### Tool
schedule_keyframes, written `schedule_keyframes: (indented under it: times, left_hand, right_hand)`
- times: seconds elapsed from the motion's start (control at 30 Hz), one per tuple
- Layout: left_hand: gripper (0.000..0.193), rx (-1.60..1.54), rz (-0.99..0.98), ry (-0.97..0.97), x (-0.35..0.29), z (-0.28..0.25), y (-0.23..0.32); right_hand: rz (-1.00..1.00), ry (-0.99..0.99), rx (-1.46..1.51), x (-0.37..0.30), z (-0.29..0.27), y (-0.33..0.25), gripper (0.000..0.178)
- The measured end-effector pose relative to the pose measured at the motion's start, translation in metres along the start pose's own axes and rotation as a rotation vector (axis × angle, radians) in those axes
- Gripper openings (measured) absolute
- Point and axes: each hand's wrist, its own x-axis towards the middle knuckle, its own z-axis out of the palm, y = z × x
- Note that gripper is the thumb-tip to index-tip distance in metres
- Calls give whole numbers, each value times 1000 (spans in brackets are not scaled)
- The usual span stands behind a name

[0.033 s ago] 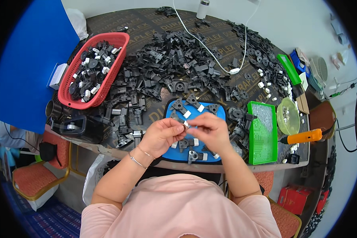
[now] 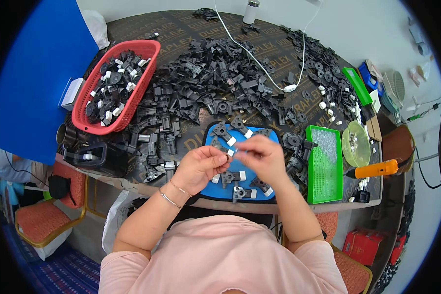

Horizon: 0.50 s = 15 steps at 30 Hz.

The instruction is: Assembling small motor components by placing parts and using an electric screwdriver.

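Note:
Above the blue mat (image 2: 252,192), my left hand (image 2: 204,164) pinches a black plastic part with a white block (image 2: 230,153) at its end. My right hand (image 2: 262,159) is close beside it, thumb and fingers closed together and somewhat blurred. What lies between those fingertips, if anything, is too small to name. Several black parts with white blocks lie around both hands on the mat: one black bracket (image 2: 221,130) beyond them, another black part (image 2: 237,194) nearer to me.
A large heap of black parts (image 2: 201,73) spreads behind the mat. A red basket (image 2: 152,61) of parts stands left. To the right are a green tray (image 2: 325,188), a yellow-green bowl (image 2: 348,159) and an orange-handled tool (image 2: 377,169). A white cable (image 2: 259,66) crosses the table.
My right hand has drawn slightly to the right, away from the white block, uncovering more of it. My left hand stays in place with the part.

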Motion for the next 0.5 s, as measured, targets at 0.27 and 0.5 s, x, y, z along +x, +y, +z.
schedule_keyframes:
  times: [0.27, 0.5]
  left_hand:
    - [5, 142, 97, 120, -9, 1, 7]
    - [6, 117, 112, 113, -12, -9, 14]
  right_hand:
    - [18, -57, -769, 69, -19, 48, 24]
    - [35, -78, -806, 62, -14, 34, 24]
